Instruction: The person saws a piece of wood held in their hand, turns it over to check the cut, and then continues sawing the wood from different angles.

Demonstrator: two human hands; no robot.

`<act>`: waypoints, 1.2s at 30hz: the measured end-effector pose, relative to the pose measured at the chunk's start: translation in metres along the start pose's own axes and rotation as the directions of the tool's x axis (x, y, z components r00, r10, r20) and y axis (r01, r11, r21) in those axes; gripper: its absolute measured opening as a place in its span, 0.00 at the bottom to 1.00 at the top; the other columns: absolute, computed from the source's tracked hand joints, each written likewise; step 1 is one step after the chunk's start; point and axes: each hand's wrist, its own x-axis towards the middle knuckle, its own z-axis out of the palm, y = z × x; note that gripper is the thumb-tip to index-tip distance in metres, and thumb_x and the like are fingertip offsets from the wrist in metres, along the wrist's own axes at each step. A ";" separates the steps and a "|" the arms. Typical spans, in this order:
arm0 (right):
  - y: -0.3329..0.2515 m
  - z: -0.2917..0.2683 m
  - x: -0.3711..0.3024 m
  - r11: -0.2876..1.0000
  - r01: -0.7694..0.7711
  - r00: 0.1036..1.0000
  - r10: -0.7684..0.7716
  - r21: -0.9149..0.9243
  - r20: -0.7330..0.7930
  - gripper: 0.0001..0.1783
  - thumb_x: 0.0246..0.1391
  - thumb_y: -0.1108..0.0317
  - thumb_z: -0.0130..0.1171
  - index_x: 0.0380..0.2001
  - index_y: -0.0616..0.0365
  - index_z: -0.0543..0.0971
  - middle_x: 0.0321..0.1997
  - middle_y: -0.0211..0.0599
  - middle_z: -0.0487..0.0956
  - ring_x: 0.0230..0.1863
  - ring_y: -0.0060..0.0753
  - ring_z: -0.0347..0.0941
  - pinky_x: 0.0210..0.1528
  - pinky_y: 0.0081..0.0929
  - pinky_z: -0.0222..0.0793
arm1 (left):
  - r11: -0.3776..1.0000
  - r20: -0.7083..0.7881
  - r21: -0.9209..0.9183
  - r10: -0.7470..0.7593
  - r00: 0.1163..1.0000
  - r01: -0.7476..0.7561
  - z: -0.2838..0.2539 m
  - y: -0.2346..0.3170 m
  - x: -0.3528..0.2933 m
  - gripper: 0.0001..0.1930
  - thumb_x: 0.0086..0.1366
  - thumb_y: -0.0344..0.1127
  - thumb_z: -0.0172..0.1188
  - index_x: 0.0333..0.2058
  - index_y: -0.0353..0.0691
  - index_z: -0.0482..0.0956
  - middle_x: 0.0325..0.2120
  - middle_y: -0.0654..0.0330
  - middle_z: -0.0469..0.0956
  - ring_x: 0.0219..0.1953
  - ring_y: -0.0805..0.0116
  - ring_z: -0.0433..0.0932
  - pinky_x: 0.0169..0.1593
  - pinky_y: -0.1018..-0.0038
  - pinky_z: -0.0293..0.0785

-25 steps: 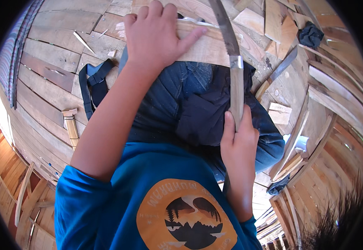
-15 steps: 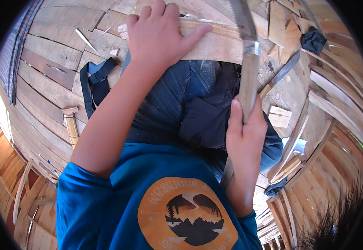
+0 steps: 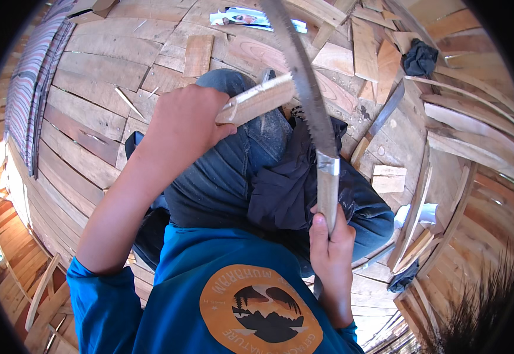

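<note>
My left hand (image 3: 183,121) is wrapped round a short block of wood (image 3: 260,101), holding it tilted above my bent knee. Its far end reaches up to the saw blade; whether the two touch I cannot tell. In my right hand (image 3: 335,251) is a hand saw (image 3: 309,97) with a long pale wooden handle (image 3: 328,194). A metal collar joins handle and blade. The long, slightly curved blade points away from me, its fine teeth toward the wood. Dark cloth (image 3: 277,192) lies bunched between my legs, and sawdust dots my jeans.
Loose boards and offcuts (image 3: 366,50) lie on the plank floor ahead and right. A long blade with a wooden handle (image 3: 381,121), a black plastic bag (image 3: 420,58) and curved wood strips (image 3: 472,118) are at right. Striped cloth (image 3: 36,88) hangs at far left.
My left hand has drawn the wood closer and turned it, gripping it instead of lying over it. The saw has shifted toward me and left, showing more of its blade.
</note>
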 end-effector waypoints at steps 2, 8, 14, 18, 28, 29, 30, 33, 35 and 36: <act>-0.001 0.000 0.000 0.997 0.035 0.999 -0.034 -0.068 0.021 0.10 0.65 0.67 0.50 0.40 0.64 0.74 0.17 0.39 0.72 0.18 0.32 0.71 0.21 0.27 0.63 | 0.996 -0.027 -0.091 0.006 1.000 -0.008 0.003 0.002 -0.005 0.16 0.50 0.43 0.72 0.32 0.37 0.83 0.25 0.50 0.81 0.31 0.50 0.81 0.38 0.59 0.77; 0.003 -0.002 -0.004 0.988 0.025 0.999 -0.018 -0.155 0.047 0.10 0.64 0.68 0.52 0.38 0.66 0.73 0.18 0.52 0.72 0.20 0.53 0.76 0.22 0.35 0.65 | 0.987 0.026 -0.160 -0.009 1.000 0.013 0.001 0.012 -0.010 0.07 0.57 0.33 0.64 0.34 0.38 0.82 0.21 0.48 0.78 0.28 0.48 0.80 0.35 0.59 0.78; 0.010 0.008 0.034 0.971 0.115 0.993 -0.109 -0.210 0.038 0.09 0.63 0.68 0.55 0.39 0.63 0.73 0.18 0.52 0.73 0.22 0.55 0.77 0.20 0.38 0.66 | 0.997 -0.006 -0.067 -0.031 1.000 0.030 0.007 0.018 -0.004 0.08 0.57 0.31 0.63 0.36 0.39 0.81 0.20 0.45 0.77 0.27 0.45 0.80 0.33 0.57 0.77; -0.009 -0.013 0.012 0.988 0.060 0.998 -0.062 -0.146 -0.009 0.08 0.62 0.68 0.56 0.36 0.63 0.73 0.16 0.50 0.72 0.21 0.55 0.76 0.20 0.38 0.66 | 0.993 0.017 -0.091 -0.075 0.997 0.076 0.013 0.010 -0.007 0.10 0.57 0.30 0.62 0.39 0.40 0.80 0.21 0.46 0.78 0.27 0.46 0.80 0.33 0.57 0.77; 0.006 0.008 0.046 0.978 0.103 0.994 -0.094 -0.183 0.059 0.09 0.63 0.67 0.55 0.36 0.63 0.72 0.19 0.54 0.73 0.23 0.59 0.75 0.21 0.42 0.66 | 0.999 -0.019 0.026 0.046 0.999 -0.045 0.028 0.017 -0.007 0.06 0.57 0.30 0.62 0.33 0.38 0.76 0.18 0.50 0.76 0.24 0.50 0.80 0.30 0.60 0.77; -0.001 0.006 0.048 0.974 0.122 0.992 -0.115 -0.189 0.048 0.08 0.63 0.67 0.55 0.36 0.63 0.73 0.19 0.54 0.74 0.23 0.59 0.75 0.21 0.42 0.66 | 0.999 -0.001 0.020 0.039 0.999 -0.039 0.025 0.012 -0.006 0.06 0.57 0.30 0.62 0.32 0.38 0.76 0.18 0.51 0.76 0.24 0.50 0.80 0.30 0.60 0.77; -0.007 0.005 0.049 0.970 0.141 0.990 -0.136 -0.196 0.038 0.08 0.62 0.67 0.55 0.36 0.63 0.73 0.19 0.54 0.74 0.23 0.58 0.75 0.21 0.42 0.66 | 0.999 0.017 0.014 0.033 0.999 -0.033 0.022 0.009 -0.005 0.06 0.57 0.30 0.62 0.32 0.39 0.75 0.17 0.51 0.75 0.24 0.51 0.80 0.30 0.61 0.77; -0.007 -0.008 0.019 0.958 0.114 0.992 -0.098 -0.261 0.075 0.08 0.62 0.68 0.56 0.37 0.63 0.74 0.18 0.51 0.73 0.21 0.55 0.76 0.20 0.39 0.66 | 0.997 0.015 0.063 0.048 0.999 -0.048 0.028 0.012 -0.019 0.05 0.57 0.31 0.62 0.31 0.40 0.75 0.17 0.52 0.75 0.23 0.52 0.80 0.30 0.61 0.77; -0.006 -0.014 0.000 0.964 0.044 0.998 -0.032 -0.261 0.050 0.08 0.62 0.68 0.56 0.37 0.64 0.74 0.16 0.49 0.73 0.19 0.53 0.75 0.19 0.38 0.65 | 1.000 0.005 0.019 -0.008 1.000 0.008 0.026 0.009 -0.015 0.05 0.56 0.31 0.63 0.29 0.40 0.75 0.17 0.52 0.75 0.23 0.51 0.79 0.30 0.61 0.77; -0.008 -0.018 -0.010 0.970 -0.021 0.999 0.028 -0.244 0.022 0.08 0.62 0.68 0.56 0.36 0.64 0.74 0.16 0.48 0.72 0.18 0.51 0.75 0.19 0.37 0.64 | 1.000 0.020 0.009 -0.009 1.000 0.009 0.026 0.006 -0.011 0.05 0.56 0.31 0.63 0.29 0.39 0.76 0.17 0.51 0.76 0.23 0.51 0.79 0.30 0.61 0.77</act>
